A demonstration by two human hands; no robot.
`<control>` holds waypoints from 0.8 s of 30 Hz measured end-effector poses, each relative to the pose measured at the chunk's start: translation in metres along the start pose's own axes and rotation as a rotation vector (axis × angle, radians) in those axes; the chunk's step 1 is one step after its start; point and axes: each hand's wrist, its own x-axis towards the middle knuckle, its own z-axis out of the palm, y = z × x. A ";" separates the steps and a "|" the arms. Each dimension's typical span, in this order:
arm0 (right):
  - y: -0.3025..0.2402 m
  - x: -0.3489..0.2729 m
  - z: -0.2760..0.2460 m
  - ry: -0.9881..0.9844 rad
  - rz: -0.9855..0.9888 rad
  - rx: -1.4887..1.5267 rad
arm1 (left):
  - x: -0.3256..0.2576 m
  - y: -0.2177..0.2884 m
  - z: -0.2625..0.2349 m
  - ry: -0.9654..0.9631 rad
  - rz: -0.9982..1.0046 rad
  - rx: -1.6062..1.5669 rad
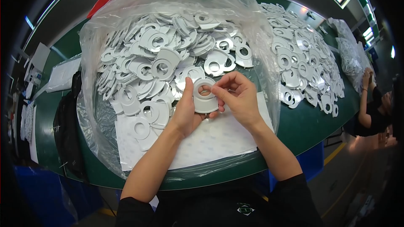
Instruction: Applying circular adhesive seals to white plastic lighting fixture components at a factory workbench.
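On the green table (311, 130), a big clear plastic bag (235, 12) lies open toward the near edge, its walls rising on the left, far and right sides around a heap of flat white ring-shaped parts (164, 54). A second spread of the same white parts (303, 59) covers the table to the right, outside the bag, and more filled bags (351, 50) sit further right. A black bag (67, 130) hangs at the left near edge, with white sheets (63, 73) lying beyond it. At the far right another person's arm (364, 101) rests by the table edge. Inside the bag's mouth, white sheets (214, 138) lie flat under both hands. The left hand (185, 109) is clamped on a single white ring (205, 96), thumb up along its left rim and fingers beneath. The right hand (237, 94) pinches the ring's right edge with thumb and forefinger together. The ring sits between the two hands, just near of the heap.
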 end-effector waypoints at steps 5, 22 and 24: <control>0.002 -0.001 0.001 0.009 -0.007 -0.004 | 0.000 0.000 -0.001 -0.006 0.011 -0.026; 0.002 -0.001 0.000 0.000 -0.015 -0.039 | -0.001 0.001 0.001 0.007 0.004 -0.026; 0.001 -0.002 0.000 -0.009 -0.009 -0.060 | -0.001 0.001 0.002 0.009 0.006 -0.045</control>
